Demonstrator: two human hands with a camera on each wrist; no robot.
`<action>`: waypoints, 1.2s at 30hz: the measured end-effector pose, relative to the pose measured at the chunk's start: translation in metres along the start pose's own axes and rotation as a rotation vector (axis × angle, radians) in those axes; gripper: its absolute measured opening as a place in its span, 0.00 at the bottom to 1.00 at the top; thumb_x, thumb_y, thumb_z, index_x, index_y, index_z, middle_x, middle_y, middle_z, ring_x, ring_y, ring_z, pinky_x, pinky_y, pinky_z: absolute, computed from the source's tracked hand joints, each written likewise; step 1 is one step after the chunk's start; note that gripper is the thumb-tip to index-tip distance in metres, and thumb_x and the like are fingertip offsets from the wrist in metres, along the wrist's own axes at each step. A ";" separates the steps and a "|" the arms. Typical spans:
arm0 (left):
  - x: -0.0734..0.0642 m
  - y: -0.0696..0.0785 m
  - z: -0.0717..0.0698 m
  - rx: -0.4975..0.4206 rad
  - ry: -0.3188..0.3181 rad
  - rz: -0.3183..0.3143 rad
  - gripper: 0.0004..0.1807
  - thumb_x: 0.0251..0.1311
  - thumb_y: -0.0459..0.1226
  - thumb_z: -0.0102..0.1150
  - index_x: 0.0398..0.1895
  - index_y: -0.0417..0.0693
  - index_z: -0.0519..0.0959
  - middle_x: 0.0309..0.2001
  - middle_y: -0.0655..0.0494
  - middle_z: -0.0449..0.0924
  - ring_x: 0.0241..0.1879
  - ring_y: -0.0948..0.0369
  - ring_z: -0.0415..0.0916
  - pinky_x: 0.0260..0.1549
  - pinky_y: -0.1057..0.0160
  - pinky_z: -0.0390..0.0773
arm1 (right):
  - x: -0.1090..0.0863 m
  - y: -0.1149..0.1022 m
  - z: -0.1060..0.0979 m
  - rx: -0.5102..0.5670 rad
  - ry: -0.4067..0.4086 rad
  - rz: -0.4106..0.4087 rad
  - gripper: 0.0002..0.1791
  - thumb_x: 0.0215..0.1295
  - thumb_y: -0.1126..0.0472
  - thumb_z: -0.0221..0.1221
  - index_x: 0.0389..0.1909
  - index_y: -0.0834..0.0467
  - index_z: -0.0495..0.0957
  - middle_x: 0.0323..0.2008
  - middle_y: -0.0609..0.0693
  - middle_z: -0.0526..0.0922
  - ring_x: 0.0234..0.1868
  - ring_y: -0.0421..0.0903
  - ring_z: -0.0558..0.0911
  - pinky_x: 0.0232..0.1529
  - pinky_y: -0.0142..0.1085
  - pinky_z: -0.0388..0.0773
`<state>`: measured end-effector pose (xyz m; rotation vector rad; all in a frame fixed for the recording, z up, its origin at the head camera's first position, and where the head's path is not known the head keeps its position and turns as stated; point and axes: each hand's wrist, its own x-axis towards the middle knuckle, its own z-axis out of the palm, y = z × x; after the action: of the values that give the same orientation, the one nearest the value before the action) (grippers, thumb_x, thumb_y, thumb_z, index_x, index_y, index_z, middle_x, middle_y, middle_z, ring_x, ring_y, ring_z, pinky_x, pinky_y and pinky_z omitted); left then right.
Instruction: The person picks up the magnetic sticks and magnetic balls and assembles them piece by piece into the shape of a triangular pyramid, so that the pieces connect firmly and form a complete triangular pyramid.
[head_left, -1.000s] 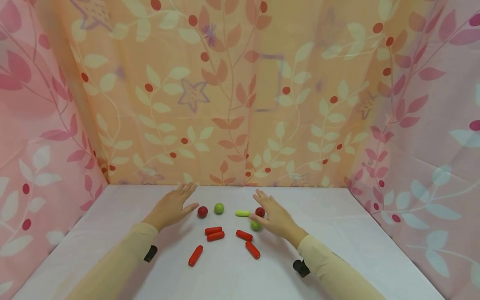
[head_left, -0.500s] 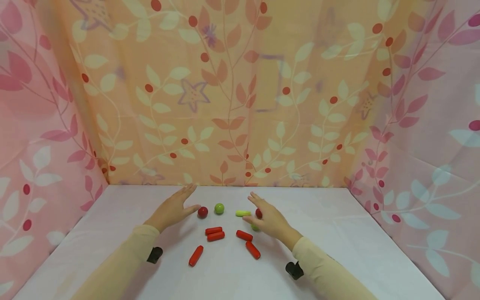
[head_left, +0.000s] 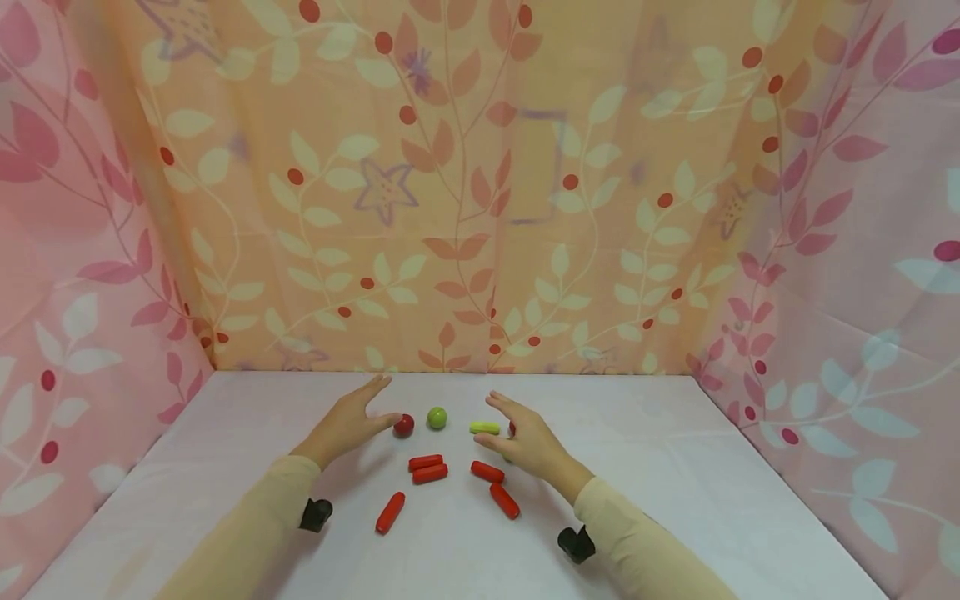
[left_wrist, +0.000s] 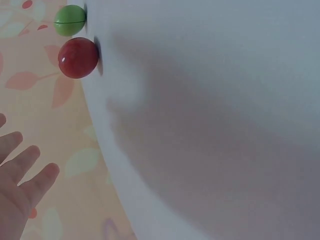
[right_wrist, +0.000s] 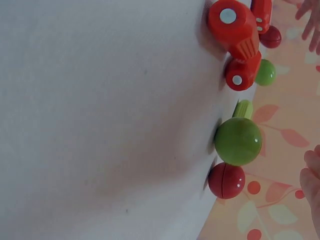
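My left hand (head_left: 348,427) hovers over the table's left side, fingers straight and thumb spread, holding nothing. Its thumb overlaps a glossy red ball (head_left: 403,426) in the head view; a green ball (head_left: 437,418) sits just right of that. On the other side my right hand (head_left: 534,442), also with extended fingers and nothing in its grasp, largely hides a second red ball (right_wrist: 226,181) and green ball (right_wrist: 238,141) from the head camera. Beyond its thumb lies a short yellow-green stick (head_left: 484,427). Several faceted red sticks (head_left: 430,474) lie nearer the person, between the forearms.
A white cloth covers the table (head_left: 637,500). Patterned curtains (head_left: 465,208) enclose it at the back and both sides. Each sleeve carries a black wrist device (head_left: 577,545) on its underside.
My right hand has drifted left and now covers more of the red and green balls there. My left hand has shifted slightly right. The balls and sticks stay where they were.
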<state>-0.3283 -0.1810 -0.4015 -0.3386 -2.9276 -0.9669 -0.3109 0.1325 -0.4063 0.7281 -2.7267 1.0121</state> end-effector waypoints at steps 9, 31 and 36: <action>0.002 -0.002 0.008 -0.060 0.007 -0.046 0.45 0.62 0.54 0.63 0.78 0.50 0.56 0.76 0.40 0.57 0.73 0.37 0.56 0.66 0.32 0.60 | 0.002 -0.002 0.006 0.082 0.004 0.054 0.36 0.62 0.45 0.66 0.68 0.55 0.71 0.70 0.53 0.72 0.70 0.55 0.71 0.62 0.53 0.76; 0.003 -0.008 0.018 -0.234 -0.009 -0.146 0.42 0.62 0.51 0.63 0.77 0.54 0.58 0.74 0.37 0.61 0.70 0.37 0.62 0.61 0.33 0.68 | 0.007 -0.010 0.022 0.356 -0.001 0.152 0.33 0.61 0.48 0.68 0.65 0.56 0.74 0.64 0.59 0.77 0.67 0.61 0.73 0.66 0.54 0.71; 0.004 -0.009 0.022 -0.272 -0.009 -0.145 0.40 0.62 0.50 0.64 0.76 0.54 0.60 0.74 0.41 0.62 0.70 0.40 0.64 0.61 0.36 0.71 | 0.008 -0.011 0.027 0.382 -0.014 0.164 0.33 0.60 0.48 0.68 0.64 0.56 0.75 0.64 0.60 0.76 0.66 0.61 0.74 0.64 0.52 0.73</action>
<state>-0.3332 -0.1747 -0.4242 -0.1389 -2.8622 -1.3909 -0.3118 0.1050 -0.4182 0.5655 -2.6675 1.5981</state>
